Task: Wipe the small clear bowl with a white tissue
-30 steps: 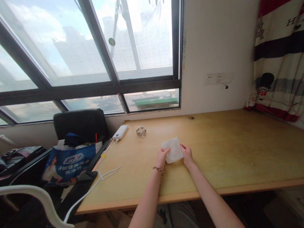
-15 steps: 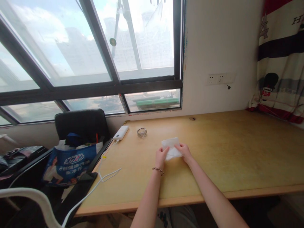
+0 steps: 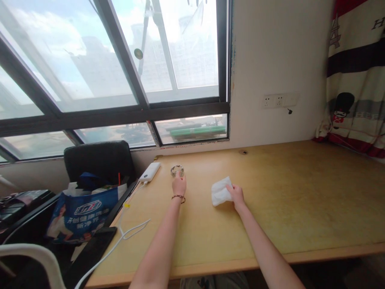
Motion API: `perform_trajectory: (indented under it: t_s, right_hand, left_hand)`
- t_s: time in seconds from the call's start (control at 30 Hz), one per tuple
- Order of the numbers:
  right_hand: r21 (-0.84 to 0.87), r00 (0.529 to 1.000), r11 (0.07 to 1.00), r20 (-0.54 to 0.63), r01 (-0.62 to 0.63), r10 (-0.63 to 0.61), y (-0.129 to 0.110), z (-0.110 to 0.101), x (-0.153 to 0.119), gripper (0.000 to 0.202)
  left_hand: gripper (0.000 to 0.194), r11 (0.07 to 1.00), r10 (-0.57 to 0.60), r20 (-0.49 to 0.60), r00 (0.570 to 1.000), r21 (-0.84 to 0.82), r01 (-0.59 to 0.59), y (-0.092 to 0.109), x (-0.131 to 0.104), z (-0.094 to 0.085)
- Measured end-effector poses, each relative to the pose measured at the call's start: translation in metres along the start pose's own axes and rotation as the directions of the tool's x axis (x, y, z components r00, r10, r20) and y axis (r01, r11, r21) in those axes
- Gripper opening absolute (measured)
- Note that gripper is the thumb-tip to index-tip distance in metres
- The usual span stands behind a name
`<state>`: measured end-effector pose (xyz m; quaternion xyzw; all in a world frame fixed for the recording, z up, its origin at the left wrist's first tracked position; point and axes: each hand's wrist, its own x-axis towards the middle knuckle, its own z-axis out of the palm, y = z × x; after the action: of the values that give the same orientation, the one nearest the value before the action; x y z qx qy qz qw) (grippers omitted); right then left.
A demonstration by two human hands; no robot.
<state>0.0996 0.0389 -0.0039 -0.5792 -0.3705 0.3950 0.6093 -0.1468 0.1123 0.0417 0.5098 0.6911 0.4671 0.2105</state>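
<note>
My left hand (image 3: 179, 185), with a braided bracelet on its wrist, reaches to the near side of a round, silvery ring-shaped object (image 3: 177, 170) near the back left of the table. Its fingers overlap the ring's near edge; whether they grip it is too small to tell. In my right hand (image 3: 237, 195) is a folded white cloth or tissue (image 3: 221, 191), pinched at its right edge between thumb and fingers, over the middle of the table.
A white power bank (image 3: 150, 173) with a white cable (image 3: 132, 232) lies along the left edge of the wooden table (image 3: 300, 192). Left of it, a blue bag (image 3: 81, 214) rests on a black chair (image 3: 99, 162). The wall and window stand behind.
My left hand has let go of the white cloth and moved left and forward to the ring-shaped object. My right hand still holds the cloth. The view has shifted slightly.
</note>
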Motion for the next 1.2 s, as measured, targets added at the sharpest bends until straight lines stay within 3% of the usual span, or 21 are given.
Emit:
perform_trajectory:
  t_s: [0.17, 0.3, 0.43, 0.53, 0.67, 0.83, 0.93, 1.0, 1.07, 1.13, 1.2]
  right_hand:
    - [-0.036, 0.999, 0.999, 0.035, 0.008, -0.007, -0.005, 0.001, -0.002, 0.033]
    - [-0.085, 1.0, 0.996, 0.013, 0.011, -0.01, -0.004, 0.0, -0.001, 0.038]
    - [-0.089, 1.0, 0.996, -0.014, 0.025, -0.027, -0.001, 0.0, 0.002, 0.042]
    - [-0.084, 0.998, 0.996, -0.037, 0.038, -0.041, -0.001, -0.001, 0.004, 0.046]
    - [-0.073, 0.991, 0.991, -0.06, 0.112, -0.116, -0.005, 0.002, 0.001, 0.049]
    - [0.1, 0.971, 0.971, 0.072, 0.219, -0.226, -0.015, 0.009, -0.011, 0.043]
    - [0.148, 0.95, 0.952, 0.122, 0.267, -0.286, -0.02, 0.011, -0.017, 0.04]
    - [0.126, 0.946, 0.949, 0.117, 0.288, -0.302, -0.021, 0.009, -0.019, 0.041]
    - [0.086, 0.945, 0.949, 0.106, 0.302, -0.31, -0.02, 0.009, -0.019, 0.041]
    - [0.046, 0.942, 0.948, 0.106, 0.316, -0.319, -0.019, 0.009, -0.018, 0.039]
    - [0.009, 0.938, 0.944, 0.114, 0.329, -0.328, -0.018, 0.01, -0.018, 0.039]
  left_hand:
    - [0.036, 0.919, -0.017, 0.104, 0.994, 0.394, -0.026, -0.008, 0.044, -0.012]
    - [0.029, 0.879, 0.001, 0.14, 0.99, 0.472, -0.067, -0.018, 0.049, -0.012]
    - [0.021, 0.831, 0.105, 0.139, 0.985, 0.532, -0.164, -0.025, 0.042, -0.011]
    - [0.017, 0.844, 0.205, 0.195, 0.959, 0.461, -0.274, -0.024, 0.023, -0.004]
    - [0.02, 0.853, 0.399, 0.224, 0.889, 0.265, -0.449, -0.007, -0.023, 0.016]
    - [0.022, 0.807, 0.542, 0.254, 0.801, 0.108, -0.581, 0.018, -0.093, 0.049]
    - [0.023, 0.791, 0.568, 0.299, 0.767, 0.057, -0.609, 0.025, -0.12, 0.062]
    - [0.024, 0.805, 0.573, 0.296, 0.764, -0.027, -0.593, 0.025, -0.127, 0.063]
    - [0.029, 0.84, 0.543, 0.268, 0.796, -0.162, -0.518, 0.025, -0.128, 0.061]
    - [0.042, 0.872, 0.449, 0.247, 0.859, -0.331, -0.361, 0.025, -0.124, 0.058]
    - [0.053, 0.864, 0.284, 0.269, 0.92, -0.488, -0.124, 0.026, -0.118, 0.055]
